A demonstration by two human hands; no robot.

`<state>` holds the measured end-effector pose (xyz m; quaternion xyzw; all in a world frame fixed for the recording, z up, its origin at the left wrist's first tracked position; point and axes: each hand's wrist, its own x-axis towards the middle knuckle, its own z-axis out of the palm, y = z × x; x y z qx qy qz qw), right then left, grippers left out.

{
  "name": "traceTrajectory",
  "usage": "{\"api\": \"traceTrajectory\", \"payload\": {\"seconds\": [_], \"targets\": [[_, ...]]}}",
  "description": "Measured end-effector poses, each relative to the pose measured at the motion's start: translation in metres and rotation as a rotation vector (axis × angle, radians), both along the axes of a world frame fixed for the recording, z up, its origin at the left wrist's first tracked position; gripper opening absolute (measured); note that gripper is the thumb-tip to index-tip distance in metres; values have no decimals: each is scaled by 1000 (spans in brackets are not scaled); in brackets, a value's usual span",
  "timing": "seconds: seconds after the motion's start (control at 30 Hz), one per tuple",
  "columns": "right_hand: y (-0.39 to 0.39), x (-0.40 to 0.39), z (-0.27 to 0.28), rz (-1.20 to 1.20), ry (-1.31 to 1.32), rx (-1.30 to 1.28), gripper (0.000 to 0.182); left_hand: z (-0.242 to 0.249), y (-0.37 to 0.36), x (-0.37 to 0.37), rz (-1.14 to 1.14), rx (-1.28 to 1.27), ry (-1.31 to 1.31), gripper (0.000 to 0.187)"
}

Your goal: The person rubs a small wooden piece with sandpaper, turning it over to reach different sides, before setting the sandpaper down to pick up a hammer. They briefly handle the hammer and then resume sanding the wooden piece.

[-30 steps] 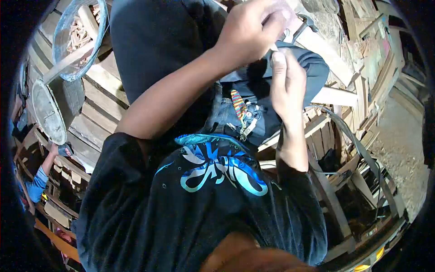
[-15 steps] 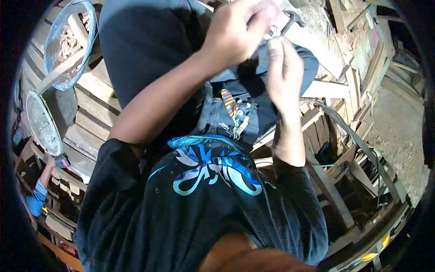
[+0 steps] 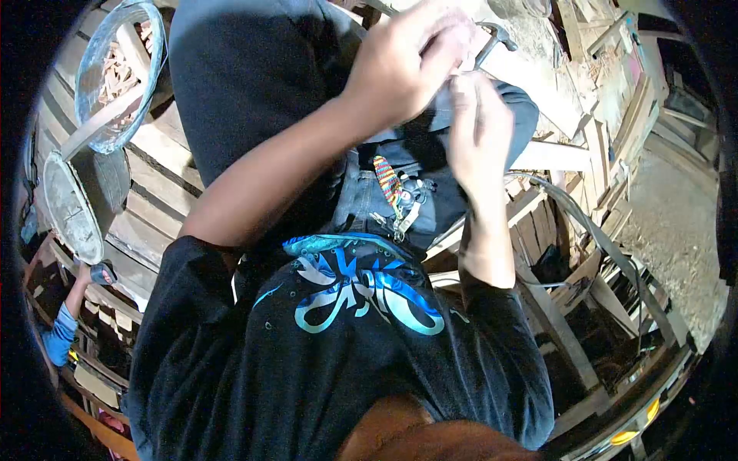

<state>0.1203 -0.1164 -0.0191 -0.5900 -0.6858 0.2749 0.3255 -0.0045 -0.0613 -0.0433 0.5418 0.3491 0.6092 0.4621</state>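
My left hand point(image 3: 403, 65) is raised at the top centre, its fingers curled together, overexposed and blurred. Close beside it, my right hand point(image 3: 480, 131) pinches thumb and fingers together, the fingertips almost meeting those of the left. Whatever lies between the fingertips is too small and bright to make out. Just beyond the hands is the dark head of a hammer point(image 3: 501, 37). Below them, a bunch of keys point(image 3: 401, 221) with a striped, multicoloured fob point(image 3: 387, 181) rests on my lap.
A clear-sided bucket point(image 3: 111, 140) with wood scraps stands on the slatted floor at left, near a round lid-like container point(image 3: 73, 211). Another person's hand point(image 3: 83, 273) shows at far left. Timber pieces point(image 3: 607, 154) and a dark cable point(image 3: 588, 223) lie at right.
Both hands have shifted slightly, staying close together; my right hand sits a little lower and further left. The other person's hand at far left has barely moved.
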Motion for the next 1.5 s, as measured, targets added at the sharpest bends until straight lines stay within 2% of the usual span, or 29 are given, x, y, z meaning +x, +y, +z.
{"api": "traceTrajectory", "payload": {"seconds": [0.07, 0.1, 0.13, 0.17, 0.23, 0.27, 0.3, 0.33, 0.4, 0.47, 0.5, 0.53, 0.6, 0.63, 0.67, 0.73, 0.77, 0.87, 0.9, 1.0, 1.07, 1.1, 1.13, 1.2, 1.27, 1.37, 1.4, 1.43, 1.5], "targets": [[-7, -3, -8, 65, -9, 3, 19, 7, 13, -12, -27, -278, 137, 17], [-3, -2, -5, 4, -1, 7, 18, 21, 9, -13, -30, -328, 193, 17], [4, 0, -1, -52, 8, 21, 17, 2, 3, -5, -29, -109, 67, 18], [6, 2, -1, -15, -2, 51, 16, -9, 3, -1, 37, -25, 108, 19], [0, -2, -2, 15, -6, 26, 15, -1, 7, -6, 23, -88, 135, 18], [-2, -2, -4, 23, -16, 5, 16, 4, 13, -12, -51, -230, 119, 18], [-2, -1, -4, 34, -27, -12, 16, 17, 7, -14, -39, -224, 143, 18], [4, 2, -3, -51, -14, 5, 16, 3, 2, -2, -5, -143, 89, 19], [3, 2, 1, 7, 6, 49, 17, -4, -3, 5, -1, -93, -38, 18], [-3, 2, -5, 46, -27, 27, 19, 18, 14, -22, -134, -315, 214, 16], [-5, 1, -7, 68, -43, 19, 19, 13, 10, -11, -14, -273, 183, 15], [2, 2, 0, -26, 6, -17, 17, 3, 5, -3, 9, -58, 77, 15], [2, 3, -1, 23, -27, 66, 17, -4, -5, 1, -36, -124, -7, 15], [0, 3, -4, 52, -37, 56, 18, 7, 4, -9, -50, -149, 149, 15], [-4, 2, -8, 77, -48, 41, 19, 16, 9, -16, -94, -309, 146, 15], [1, 1, -3, 15, -23, 35, 18, 14, 3, -10, -43, -216, 132, 15], [3, 2, -1, 8, -33, 50, 17, -7, -2, 2, -26, -47, 9, 15], [-7, -3, -4, 60, -5, -49, 17, 10, 7, -11, -44, -237, 87, 14], [-6, 0, -8, 102, -24, 23, 17, 8, 12, -11, -52, -338, 69, 14], [5, 2, -3, -18, -27, 67, 17, 3, -4, 4, 18, -54, -17, 16], [-6, -6, -7, 57, 35, -34, 16, 9, 6, -9, -123, -255, 12, 14], [-5, -3, -11, 104, -7, 33, 15, 11, 7, -10, -86, -269, 102, 13], [0, -3, -6, 25, 7, -5, 14, 12, 7, -11, -46, -280, 192, 13], [6, 0, -4, 12, -21, 99, 15, 13, 9, -12, -66, -248, 132, 14], [-4, -5, -8, 54, 47, 18, 16, 13, 5, -11, -102, -231, 70, 14], [4, 1, -3, -9, -11, 33, 16, -3, 9, -4, -55, -254, -16, 14], [9, 1, -2, -46, 14, 79, 16, -1, 4, 1, -20, -160, -31, 14], [4, 0, 2, -23, 17, -28, 16, 2, 1, 4, 10, -68, -45, 14], [-2, -3, -2, 43, -24, 6, 16, 7, 10, -11, -36, -181, 59, 14]]}}
